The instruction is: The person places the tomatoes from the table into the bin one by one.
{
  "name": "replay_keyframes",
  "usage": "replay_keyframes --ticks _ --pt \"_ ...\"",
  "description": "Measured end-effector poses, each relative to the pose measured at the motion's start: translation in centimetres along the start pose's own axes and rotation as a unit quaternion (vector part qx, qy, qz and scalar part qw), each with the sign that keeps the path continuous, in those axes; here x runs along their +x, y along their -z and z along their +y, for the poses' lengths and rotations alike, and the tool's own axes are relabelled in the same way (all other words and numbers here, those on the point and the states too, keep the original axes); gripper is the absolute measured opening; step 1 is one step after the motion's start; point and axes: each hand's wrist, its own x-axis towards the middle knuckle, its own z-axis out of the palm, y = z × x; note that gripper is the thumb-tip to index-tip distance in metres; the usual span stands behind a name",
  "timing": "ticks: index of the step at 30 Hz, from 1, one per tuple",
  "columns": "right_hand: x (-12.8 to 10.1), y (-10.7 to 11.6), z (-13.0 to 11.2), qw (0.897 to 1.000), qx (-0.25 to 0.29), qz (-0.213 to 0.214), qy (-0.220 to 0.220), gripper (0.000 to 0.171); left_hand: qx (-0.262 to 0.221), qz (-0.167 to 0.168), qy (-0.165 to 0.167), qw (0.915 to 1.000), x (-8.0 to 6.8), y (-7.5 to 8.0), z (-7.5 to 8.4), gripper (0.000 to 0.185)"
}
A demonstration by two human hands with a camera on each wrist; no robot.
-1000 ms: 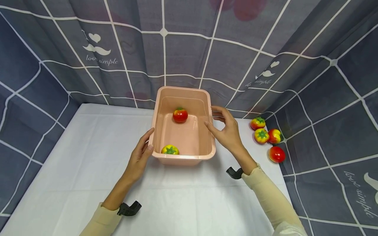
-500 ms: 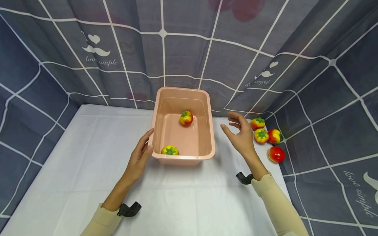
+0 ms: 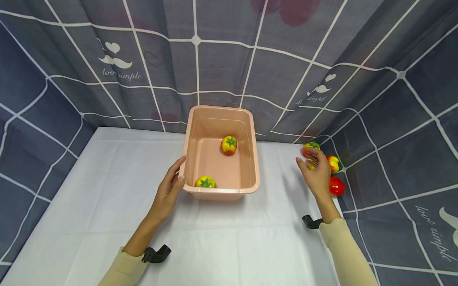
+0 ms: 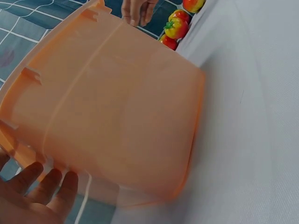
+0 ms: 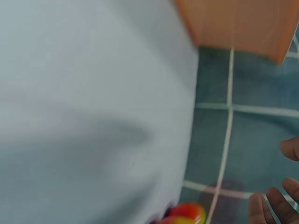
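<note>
A pink plastic bin stands at the back of the table. Inside it lie two toy tomatoes, a red-yellow one toward the back and a yellow-green one at the front left. Against the bin's left side rests my left hand, with its fingers near the rim. My right hand, fingers apart and loosely bent, hovers over the toy tomatoes at the right edge, partly covering one. A red-yellow tomato, another and a red one show around it. No contact is plain.
A white cloth covers the table. Dark grey curtains with white grid lines close off the back and both sides. The tomatoes on the right lie close to the side curtain.
My right hand has left the bin's right side and moved right to the loose tomatoes. Inside the bin, the rear tomato has rolled right and turned its green top up. My left hand stays put.
</note>
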Motion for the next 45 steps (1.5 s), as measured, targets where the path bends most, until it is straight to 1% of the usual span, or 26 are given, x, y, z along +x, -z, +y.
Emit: replay_keyframes --ticks 3,8,14,18,20,28,34,36,41,45 --pt "0.3 0.5 1.5 1.0 -0.017 0.007 -0.022 0.051 0.001 0.0 0.0 1.0 0.0 0.1 0.0 0.057" --pt "0.5 1.0 3.6 0.997 -0.059 -0.004 -0.049 0.052 0.005 0.001 -0.001 1.0 -0.3 0.3 0.0 0.058" --pt "0.9 1.3 5.7 0.992 -0.115 0.004 -0.06 0.058 0.002 -0.002 -0.002 1.0 -0.2 0.3 -0.1 0.058" --pt "1.4 1.1 6.7 0.989 -0.136 0.011 -0.06 0.066 0.003 -0.002 -0.002 1.0 -0.2 0.2 0.0 0.058" --pt "1.6 0.8 7.2 0.987 -0.142 0.013 -0.068 0.068 0.001 -0.001 -0.003 1.0 -0.1 0.2 0.1 0.058" --pt "1.9 -0.5 7.6 0.978 -0.17 -0.008 -0.118 0.072 -0.004 0.003 -0.009 0.9999 0.0 0.0 -0.2 0.058" --pt "1.6 -1.1 7.8 0.97 -0.183 -0.045 -0.15 0.075 -0.011 0.003 -0.01 0.9999 0.0 0.0 -0.2 0.058" --pt "1.6 -1.3 7.9 0.969 -0.183 -0.051 -0.155 0.076 -0.01 0.002 -0.01 0.9999 0.0 0.0 -0.1 0.058" --pt "1.4 -1.2 7.9 0.97 -0.178 -0.048 -0.157 0.076 -0.005 0.003 -0.009 0.9999 0.1 0.0 0.0 0.058" --pt "1.3 -1.2 7.8 0.969 -0.176 -0.051 -0.165 0.076 -0.002 0.002 -0.011 0.9999 0.0 0.0 -0.1 0.058"
